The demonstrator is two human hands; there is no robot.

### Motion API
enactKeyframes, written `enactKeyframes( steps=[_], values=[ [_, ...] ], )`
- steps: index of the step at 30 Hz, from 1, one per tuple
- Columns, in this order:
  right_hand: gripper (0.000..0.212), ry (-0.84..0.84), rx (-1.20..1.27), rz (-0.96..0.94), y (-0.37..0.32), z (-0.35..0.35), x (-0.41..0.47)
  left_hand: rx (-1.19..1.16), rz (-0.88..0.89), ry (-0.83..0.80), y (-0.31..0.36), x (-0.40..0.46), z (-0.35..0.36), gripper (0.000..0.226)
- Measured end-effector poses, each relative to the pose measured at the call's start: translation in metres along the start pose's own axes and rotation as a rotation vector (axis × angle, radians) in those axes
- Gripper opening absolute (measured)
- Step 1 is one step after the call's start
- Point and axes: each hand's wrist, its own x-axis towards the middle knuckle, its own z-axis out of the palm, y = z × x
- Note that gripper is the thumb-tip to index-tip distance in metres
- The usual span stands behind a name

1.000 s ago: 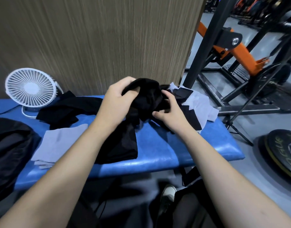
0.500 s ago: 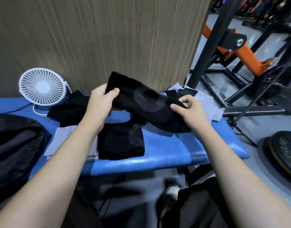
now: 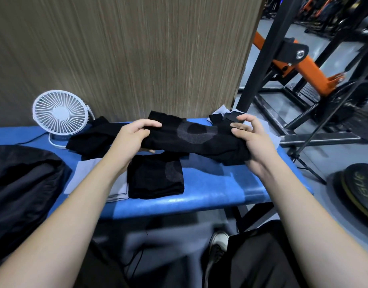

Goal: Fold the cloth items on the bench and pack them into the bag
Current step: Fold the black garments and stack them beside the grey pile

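Holding a black knitted sleeve [image 3: 196, 138] stretched between them above the blue bench [image 3: 210, 196], both hands are closed on cloth: the left hand [image 3: 135, 138] has its thumb on top and fingers curled beneath one end, and the right hand [image 3: 252, 142] grips the bunched other end, with the forefinger and thumb raised a little as if picking at an edge. The grey ring pattern sits near the middle of the span, which gives a handy mark for folding. To do this step well, I would judge that the right end wants flattening first, since it is crumpled where the left end lies fairly smooth; then the two ends can be brought together so the ring halves on itself, matching the folded black piece [image 3: 156, 175] that lies on the bench just below, whose half ring shows at its right edge. Laying the new one squarely on that piece would keep the pile tidy. A folded grey cloth [image 3: 116, 183] lies just left of it, partly under the left forearm. More loose black cloth [image 3: 91, 140] sits behind, near the white fan [image 3: 60, 113], and a grey and black garment [image 3: 268, 136] waits at the far right end behind the right hand. The dark bag [image 3: 23, 183] lies open-looking at the left, near enough to reach, though its mouth cannot be made out.
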Motion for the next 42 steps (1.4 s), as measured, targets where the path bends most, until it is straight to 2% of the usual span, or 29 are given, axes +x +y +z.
enactKeyframes(
  steps=[3,6,9,12,13,15,17,20,22,24,28,33,37,42],
  values=[
    [0.031,-0.066,0.091,0.004,-0.003,0.0,0.0,-0.022,-0.039,-0.039,-0.002,-0.001,-0.007,0.057],
    [0.026,-0.105,0.198,0.03,-0.006,0.001,0.0,0.075,-0.035,-0.091,-0.004,-0.004,-0.015,0.063],
    [0.025,-0.1,0.391,0.085,-0.01,0.004,-0.001,0.102,0.027,-0.132,-0.004,-0.009,-0.021,0.043],
    [0.044,-0.151,0.516,0.062,-0.007,0.009,-0.004,0.068,0.023,-0.057,-0.007,-0.009,-0.026,0.017],
    [0.048,-0.173,0.459,0.037,-0.004,0.011,-0.004,0.074,0.017,-0.016,-0.009,-0.008,-0.028,0.011],
    [0.048,-0.168,0.265,-0.003,0.003,0.014,-0.004,0.158,0.034,0.047,-0.012,-0.007,-0.032,0.03],
    [0.038,-0.114,0.05,-0.023,0.007,0.017,-0.005,0.206,0.047,0.091,-0.012,-0.007,-0.035,0.042],
    [0.013,-0.045,-0.243,-0.089,0.007,0.022,-0.007,0.196,0.05,0.109,-0.009,-0.009,-0.037,0.035],
    [0.006,-0.027,-0.278,-0.074,0.008,0.025,-0.008,0.139,0.052,0.092,-0.005,-0.013,-0.036,0.03],
    [0.01,-0.029,-0.271,-0.061,0.009,0.027,-0.01,0.097,0.046,0.095,-0.005,-0.012,-0.037,0.026],
    [0.015,-0.025,-0.358,-0.092,0.011,0.031,-0.01,0.088,0.033,0.125,-0.006,-0.008,-0.04,0.044],
    [0.027,-0.001,-0.507,-0.162,0.014,0.029,-0.007,0.039,0.024,0.087,-0.006,-0.008,-0.036,0.016],
    [0.019,0.107,-0.629,-0.25,0.015,0.027,-0.006,-0.003,0.022,0.031,-0.005,-0.008,-0.032,0.011],
    [0.008,0.132,-0.635,-0.303,0.013,0.03,-0.009,-0.042,-0.001,-0.047,-0.002,-0.014,-0.021,0.026]
  ],
)
